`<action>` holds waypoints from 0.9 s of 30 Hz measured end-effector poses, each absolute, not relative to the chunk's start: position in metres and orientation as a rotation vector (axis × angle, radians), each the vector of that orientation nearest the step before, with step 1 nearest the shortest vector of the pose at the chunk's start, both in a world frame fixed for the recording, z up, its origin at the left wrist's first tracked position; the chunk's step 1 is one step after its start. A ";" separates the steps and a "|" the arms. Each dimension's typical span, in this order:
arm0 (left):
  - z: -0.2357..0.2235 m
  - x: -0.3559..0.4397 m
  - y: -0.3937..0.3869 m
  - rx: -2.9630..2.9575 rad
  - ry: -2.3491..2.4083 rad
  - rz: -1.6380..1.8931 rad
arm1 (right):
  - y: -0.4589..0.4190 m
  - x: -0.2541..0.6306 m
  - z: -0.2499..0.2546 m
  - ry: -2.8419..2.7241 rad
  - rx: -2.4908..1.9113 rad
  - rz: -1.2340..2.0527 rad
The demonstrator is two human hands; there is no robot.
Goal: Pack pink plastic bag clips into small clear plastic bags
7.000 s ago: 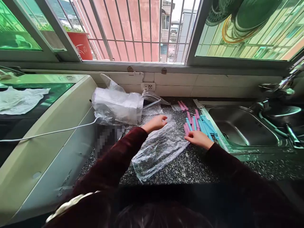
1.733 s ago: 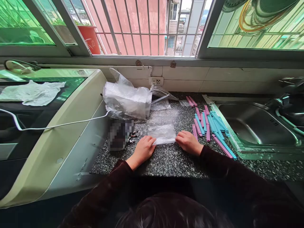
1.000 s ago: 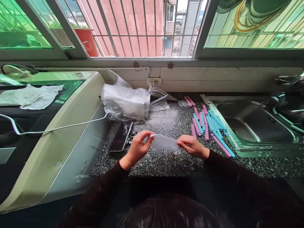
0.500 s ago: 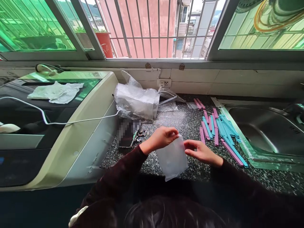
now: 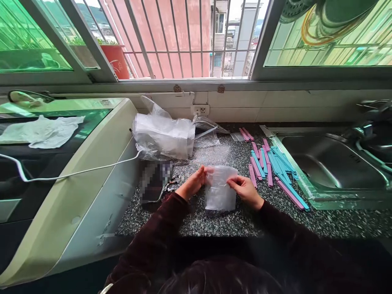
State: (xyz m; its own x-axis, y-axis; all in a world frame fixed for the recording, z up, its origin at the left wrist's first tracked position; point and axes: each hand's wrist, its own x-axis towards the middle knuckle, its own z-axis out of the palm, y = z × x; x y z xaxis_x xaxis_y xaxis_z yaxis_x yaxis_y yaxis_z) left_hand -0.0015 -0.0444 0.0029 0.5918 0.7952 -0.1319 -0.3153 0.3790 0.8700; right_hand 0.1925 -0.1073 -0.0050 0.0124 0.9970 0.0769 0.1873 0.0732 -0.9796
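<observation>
A small translucent plastic bag point(image 5: 220, 194) is stretched between my two hands above the speckled counter point(image 5: 211, 226). My left hand point(image 5: 194, 182) pinches its upper left side, part of the thumb and fingers lying behind the film. At the upper right edge, my right hand point(image 5: 245, 190) grips the bag between thumb and fingers. Nothing can be made out inside it. To the right lie several pink strips point(image 5: 289, 192) and blue strips point(image 5: 280, 165), loosely piled; they look like flat plastic sealing clips. Behind the bag sits a large clear wrapper point(image 5: 163, 136) full of stacked translucent bags.
A phone point(image 5: 153, 183), partly blurred out, lies left of my left hand. A white cable point(image 5: 82, 168) crosses from the washing machine point(image 5: 101, 171) to the wrapper. The steel sink point(image 5: 324, 159) borders the right side. A socket point(image 5: 200, 110) is on the back wall.
My left hand has shifted from the bag's top to its left side, and my right hand now grips the right edge. The bag has straightened and spread. My view has turned slightly right.
</observation>
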 end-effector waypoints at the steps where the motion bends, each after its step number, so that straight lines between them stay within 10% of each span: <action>1: 0.002 0.001 -0.047 0.924 0.589 0.747 | -0.106 0.192 -0.006 -1.361 -1.300 1.034; 27: 0.000 -0.009 -0.053 0.911 0.879 0.754 | -0.077 0.294 0.027 -2.899 -1.535 -0.567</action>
State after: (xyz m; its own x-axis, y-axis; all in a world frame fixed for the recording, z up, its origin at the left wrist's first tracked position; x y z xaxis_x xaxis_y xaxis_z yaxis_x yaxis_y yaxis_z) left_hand -0.0086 -0.0526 0.0001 0.4422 0.8424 -0.3081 -0.1762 0.4183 0.8910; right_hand 0.2937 -0.0769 0.0272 -0.5610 0.8278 -0.0061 0.7645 0.5208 0.3799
